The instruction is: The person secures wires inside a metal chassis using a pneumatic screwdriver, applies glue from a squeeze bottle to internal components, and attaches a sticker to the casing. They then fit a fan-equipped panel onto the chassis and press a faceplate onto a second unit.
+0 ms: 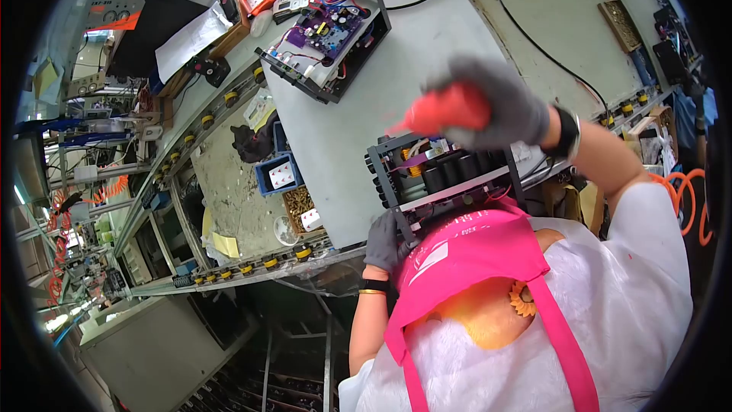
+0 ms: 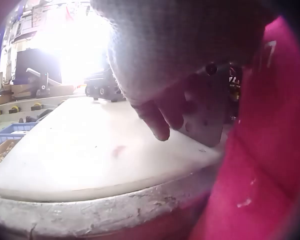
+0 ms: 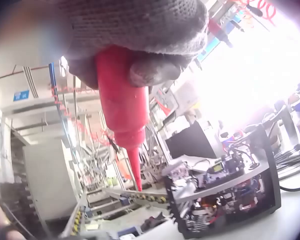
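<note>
My gloved right hand (image 1: 499,103) grips a red squeeze bottle (image 1: 451,109) above the near electronic unit, nozzle pointing left in the head view. In the right wrist view the red bottle (image 3: 124,100) hangs nozzle down from the curled fingers (image 3: 152,72). The near unit (image 1: 450,172) is an uncovered metal chassis with dark cylinders and a purple board, close against the pink apron. At its lower left corner is my gloved left hand (image 1: 383,243). The left wrist view shows the left hand's fingers (image 2: 157,117) loosely extended beside the unit's side panel (image 2: 207,120).
Another opened unit (image 1: 328,38) with purple circuit boards stands at the far end of the white board (image 1: 320,145). Left of the board are a blue bin (image 1: 276,175) and a box of small brass-coloured parts (image 1: 297,204). A black cable (image 1: 545,49) crosses the bench.
</note>
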Tool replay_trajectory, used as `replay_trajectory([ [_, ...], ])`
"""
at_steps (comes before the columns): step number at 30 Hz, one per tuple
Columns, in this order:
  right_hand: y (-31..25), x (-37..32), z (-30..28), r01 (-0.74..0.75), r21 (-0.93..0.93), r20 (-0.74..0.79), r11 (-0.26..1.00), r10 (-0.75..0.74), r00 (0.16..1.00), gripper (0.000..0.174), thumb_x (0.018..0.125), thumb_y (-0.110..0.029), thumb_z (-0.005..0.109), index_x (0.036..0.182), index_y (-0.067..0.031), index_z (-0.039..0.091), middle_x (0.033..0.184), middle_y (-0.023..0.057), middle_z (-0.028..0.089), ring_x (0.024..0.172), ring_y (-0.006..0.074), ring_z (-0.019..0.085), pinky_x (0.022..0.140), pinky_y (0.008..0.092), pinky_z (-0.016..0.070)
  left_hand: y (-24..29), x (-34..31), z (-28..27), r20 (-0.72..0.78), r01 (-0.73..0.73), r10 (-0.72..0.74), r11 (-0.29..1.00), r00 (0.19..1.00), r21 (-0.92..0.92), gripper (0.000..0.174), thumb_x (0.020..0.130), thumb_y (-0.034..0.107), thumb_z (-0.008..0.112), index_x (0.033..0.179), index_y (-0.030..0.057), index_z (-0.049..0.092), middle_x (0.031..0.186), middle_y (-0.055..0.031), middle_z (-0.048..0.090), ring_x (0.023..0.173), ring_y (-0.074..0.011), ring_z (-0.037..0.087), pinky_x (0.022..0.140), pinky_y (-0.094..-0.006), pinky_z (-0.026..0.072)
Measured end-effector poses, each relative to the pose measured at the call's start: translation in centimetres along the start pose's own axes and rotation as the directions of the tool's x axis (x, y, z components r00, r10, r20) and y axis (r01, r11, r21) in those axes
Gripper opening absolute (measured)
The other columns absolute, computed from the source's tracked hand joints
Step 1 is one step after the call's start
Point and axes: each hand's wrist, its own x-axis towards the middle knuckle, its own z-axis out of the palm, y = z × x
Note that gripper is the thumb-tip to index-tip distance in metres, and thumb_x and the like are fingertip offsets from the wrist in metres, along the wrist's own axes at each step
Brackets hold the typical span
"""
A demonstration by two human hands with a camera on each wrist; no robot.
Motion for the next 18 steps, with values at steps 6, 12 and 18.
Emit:
replay_trajectory([
  [6, -2.1, -5.9, 4.9, 0.089, -0.098, 0.163, 0.991, -0.073, 0.984, 0.055, 0.061, -0.011, 0.074, 0.111, -0.0077, 0.051, 0.102, 0.0083, 0.059, 0.086, 0.0291, 0.06, 0.071, 0.0378, 0.0502, -1.8, 0.9, 1.2, -0.151, -0.153, 0.175, 0.978, 0.973, 0.144, 0.068, 0.077, 0.064, 0.055, 0.112, 0.0064, 0.054, 0.095, -0.0142, 0.059, 0.084, -0.0349, 0.055, 0.072, -0.0428, 0.0425],
  [12, -2.3, -6.4, 6.3, 0.097, -0.218, 0.198, 0.971, -0.053, 0.979, 0.055, 0.058, -0.015, 0.075, 0.109, -0.009, 0.053, 0.103, 0.0086, 0.058, 0.088, 0.0272, 0.059, 0.072, 0.0357, 0.0501, -2.0, 1.0, 1.5, -0.186, -0.182, 0.203, 0.975, 0.961, 0.124, 0.066, 0.077, 0.063, 0.056, 0.113, 0.0074, 0.055, 0.098, -0.012, 0.061, 0.089, -0.0341, 0.058, 0.073, -0.0419, 0.0457],
  [18, -3.0, -7.0, 6.1, 0.097, -0.175, 0.181, 0.98, -0.064, 0.981, 0.058, 0.056, -0.015, 0.077, 0.108, -0.0079, 0.052, 0.104, 0.0092, 0.058, 0.089, 0.0285, 0.059, 0.074, 0.0358, 0.0501, -1.8, 1.0, 2.0, -0.227, -0.143, 0.142, 0.99, 0.963, 0.012, 0.062, 0.076, 0.06, 0.061, 0.11, 0.0081, 0.056, 0.097, -0.0115, 0.062, 0.087, -0.0328, 0.06, 0.073, -0.0397, 0.047],
])
